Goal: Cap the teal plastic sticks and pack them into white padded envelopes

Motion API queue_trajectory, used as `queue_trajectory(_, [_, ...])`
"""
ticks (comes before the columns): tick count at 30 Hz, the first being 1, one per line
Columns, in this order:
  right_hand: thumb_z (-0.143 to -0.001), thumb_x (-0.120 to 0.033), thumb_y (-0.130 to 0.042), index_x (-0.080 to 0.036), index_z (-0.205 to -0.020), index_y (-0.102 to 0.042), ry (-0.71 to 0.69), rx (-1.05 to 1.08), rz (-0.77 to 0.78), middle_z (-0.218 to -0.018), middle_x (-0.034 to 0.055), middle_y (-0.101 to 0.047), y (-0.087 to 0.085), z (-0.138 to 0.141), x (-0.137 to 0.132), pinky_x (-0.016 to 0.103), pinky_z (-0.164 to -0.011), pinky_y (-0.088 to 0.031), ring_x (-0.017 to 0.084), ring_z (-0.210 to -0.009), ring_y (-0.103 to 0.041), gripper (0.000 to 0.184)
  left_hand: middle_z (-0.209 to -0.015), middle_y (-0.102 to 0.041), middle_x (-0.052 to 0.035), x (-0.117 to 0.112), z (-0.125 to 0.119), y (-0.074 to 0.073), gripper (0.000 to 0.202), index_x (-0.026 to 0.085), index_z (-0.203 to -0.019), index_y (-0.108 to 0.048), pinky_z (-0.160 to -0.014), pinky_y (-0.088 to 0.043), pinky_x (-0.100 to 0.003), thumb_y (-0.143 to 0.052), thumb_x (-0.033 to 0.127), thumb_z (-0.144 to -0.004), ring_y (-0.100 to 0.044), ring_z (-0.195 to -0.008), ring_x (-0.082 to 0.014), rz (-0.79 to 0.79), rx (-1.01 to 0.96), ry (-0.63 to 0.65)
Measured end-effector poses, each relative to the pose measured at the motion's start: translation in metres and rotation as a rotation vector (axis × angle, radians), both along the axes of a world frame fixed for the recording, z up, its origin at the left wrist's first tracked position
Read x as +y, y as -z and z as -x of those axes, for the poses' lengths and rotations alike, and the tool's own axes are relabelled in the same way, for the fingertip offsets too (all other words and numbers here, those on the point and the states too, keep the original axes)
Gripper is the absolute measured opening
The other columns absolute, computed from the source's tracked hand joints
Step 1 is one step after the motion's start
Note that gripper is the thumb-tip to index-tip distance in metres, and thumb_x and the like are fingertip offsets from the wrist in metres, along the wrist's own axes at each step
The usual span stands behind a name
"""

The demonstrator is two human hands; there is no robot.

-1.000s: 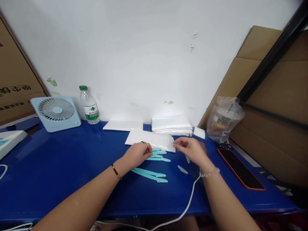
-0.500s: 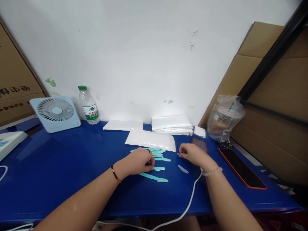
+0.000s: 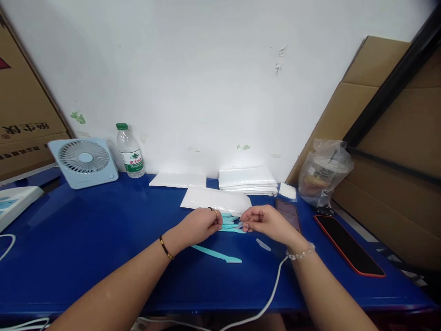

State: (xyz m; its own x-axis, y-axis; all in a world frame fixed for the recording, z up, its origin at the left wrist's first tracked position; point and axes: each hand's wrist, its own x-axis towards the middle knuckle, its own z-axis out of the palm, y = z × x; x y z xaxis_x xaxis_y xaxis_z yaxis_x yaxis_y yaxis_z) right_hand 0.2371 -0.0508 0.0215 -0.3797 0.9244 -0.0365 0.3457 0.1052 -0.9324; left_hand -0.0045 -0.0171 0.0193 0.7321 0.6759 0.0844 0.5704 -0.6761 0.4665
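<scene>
My left hand (image 3: 200, 226) is closed in a pinch on a turquoise eyebrow razor (image 3: 230, 226), its blade end pointing right. My right hand (image 3: 267, 224) pinches a small clear blade cap (image 3: 240, 225) close to that blade end; whether they touch I cannot tell. Several more turquoise razors (image 3: 229, 218) lie in a pile behind my fingers, partly hidden. One separate razor (image 3: 218, 254) rests nearer to me on the blue table (image 3: 103, 248). A loose clear cap (image 3: 263, 244) lies below my right hand.
White bubble mailers (image 3: 215, 198) lie behind the razors, with a stack (image 3: 248, 179) by the wall. A fan (image 3: 84, 158) and water bottle (image 3: 132, 154) stand left. At right are phones (image 3: 347, 243), a bagged drink (image 3: 324, 174) and a white cable (image 3: 274, 289).
My left hand has lifted a razor off the table and moved it slightly up and away from me. My right hand has come left with the clear cap, towards the razor.
</scene>
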Motion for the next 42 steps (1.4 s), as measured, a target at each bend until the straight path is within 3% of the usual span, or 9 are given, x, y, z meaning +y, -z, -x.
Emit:
queue_trajectory(7, [-0.074, -0.038, -0.066, -0.015, -0.088, -0.065, 0.029, 0.02, -0.04, -0.074, 0.0059, -0.07, 0.01, 0.02, 0.003, 0.029, -0.065, -0.052, 0.018, -0.071, -0.067, 0.027, -0.078, -0.061, -0.0019, 0.001, -0.005, 0.007, 0.017, 0.019, -0.088, -0.059, -0.059, -0.036, -0.024, -0.045, 0.029, -0.085, -0.052, -0.067, -0.0135, 0.067, -0.058, -0.028])
queue_trajectory(12, [-0.065, -0.038, -0.072, -0.02, -0.083, -0.066, 0.123, -0.393, -0.3, -0.078, 0.0038, -0.066, 0.004, -0.005, 0.002, 0.026, -0.059, -0.045, 0.016, -0.067, -0.059, 0.026, -0.094, -0.061, -0.0044, 0.002, -0.004, 0.008, 0.016, 0.02, -0.095, -0.06, -0.074, -0.039, -0.028, -0.053, 0.027, -0.081, -0.054, -0.085, -0.0178, -0.07, -0.07, -0.053])
queue_trajectory(14, [-0.059, -0.035, -0.076, -0.019, -0.074, -0.067, 0.084, -0.539, -0.263, -0.075, 0.0027, -0.065, 0.001, -0.022, 0.0, 0.025, -0.057, -0.042, 0.016, -0.065, -0.057, 0.024, -0.1, -0.06, -0.0043, -0.001, -0.001, 0.003, 0.028, 0.022, -0.099, -0.06, -0.075, -0.04, -0.028, -0.063, 0.035, -0.075, -0.054, -0.089, -0.0191, -0.062, -0.069, -0.007])
queue_trajectory(17, [-0.054, -0.026, -0.077, -0.019, -0.064, -0.066, -0.03, -0.672, -0.082, -0.063, 0.0012, -0.064, 0.0, -0.037, -0.004, 0.023, -0.049, -0.038, 0.015, -0.056, -0.055, 0.016, -0.088, -0.063, -0.0012, -0.007, 0.003, -0.003, 0.037, 0.023, -0.092, -0.064, -0.06, -0.039, -0.024, -0.073, 0.045, -0.062, -0.056, -0.074, -0.0163, 0.088, 0.055, 0.19])
queue_trajectory(20, [-0.06, -0.022, -0.072, -0.019, -0.064, -0.066, -0.087, -0.651, -0.044, -0.062, 0.0006, -0.064, 0.001, -0.032, -0.006, 0.022, -0.047, -0.038, 0.014, -0.054, -0.056, 0.008, -0.069, -0.063, 0.0015, -0.011, 0.002, -0.001, 0.017, 0.022, -0.079, -0.066, -0.051, -0.034, -0.023, -0.069, 0.035, -0.068, -0.054, -0.059, -0.0124, 0.139, 0.15, 0.277])
queue_trajectory(23, [-0.067, -0.026, -0.068, -0.019, -0.068, -0.066, -0.138, -0.55, -0.084, -0.063, 0.0008, -0.065, 0.002, -0.02, -0.007, 0.021, -0.048, -0.04, 0.014, -0.055, -0.057, 0.008, -0.064, -0.063, 0.0022, -0.01, 0.0, 0.004, 0.004, 0.022, -0.072, -0.066, -0.052, -0.033, -0.023, -0.062, 0.023, -0.071, -0.053, -0.056, -0.0115, 0.051, 0.133, 0.222])
queue_trajectory(29, [-0.074, -0.028, -0.063, -0.018, -0.071, -0.065, -0.191, -0.392, -0.134, -0.06, 0.0007, -0.065, 0.002, -0.006, -0.008, 0.023, -0.053, -0.045, 0.014, -0.056, -0.06, 0.01, -0.062, -0.063, 0.0009, -0.005, 0.0, 0.007, 0.009, 0.021, -0.068, -0.066, -0.052, -0.033, -0.023, -0.057, 0.018, -0.068, -0.052, -0.054, -0.0121, 0.019, 0.115, 0.155])
queue_trajectory(42, [-0.073, -0.02, -0.063, -0.018, -0.069, -0.064, -0.207, -0.466, -0.21, -0.06, -0.0014, -0.063, 0.005, 0.009, -0.008, 0.019, -0.049, -0.04, 0.011, -0.054, -0.057, 0.004, -0.054, -0.055, 0.0021, -0.004, -0.002, 0.006, 0.01, 0.02, -0.061, -0.06, -0.049, -0.028, -0.023, -0.052, 0.014, -0.065, -0.043, -0.047, -0.01, -0.007, 0.11, 0.144])
